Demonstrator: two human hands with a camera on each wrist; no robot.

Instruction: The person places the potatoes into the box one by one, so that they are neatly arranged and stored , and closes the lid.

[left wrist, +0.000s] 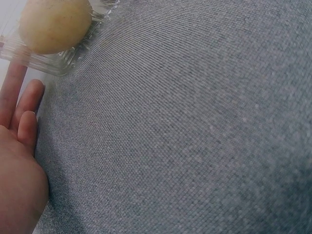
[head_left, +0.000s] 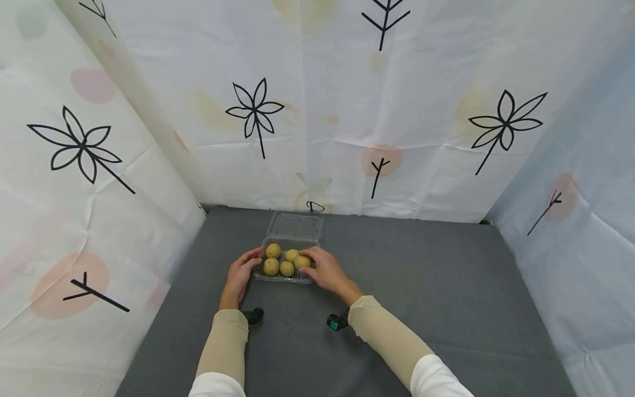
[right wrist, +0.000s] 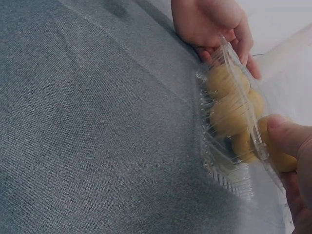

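A clear plastic clamshell box [head_left: 283,279] lies with its lid [head_left: 296,225] folded back, away from me. Inside sit several small yellow potatoes [head_left: 271,267]. My right hand [head_left: 327,270] pinches another potato [right wrist: 275,146] between thumb and fingers at the box's right side; in the right wrist view it is at the rim. At the left wall of the box, my left hand [head_left: 240,274] rests its fingers against the plastic. The left wrist view shows those fingers [left wrist: 13,87] fairly straight, beside the corner of the box.
A dark grey cloth-covered table [head_left: 421,286] lies beneath the box. White fabric walls [head_left: 337,110] with printed plants surround it at the back and both sides. Dark wrist camera mounts [head_left: 338,321] sit on both wrists.
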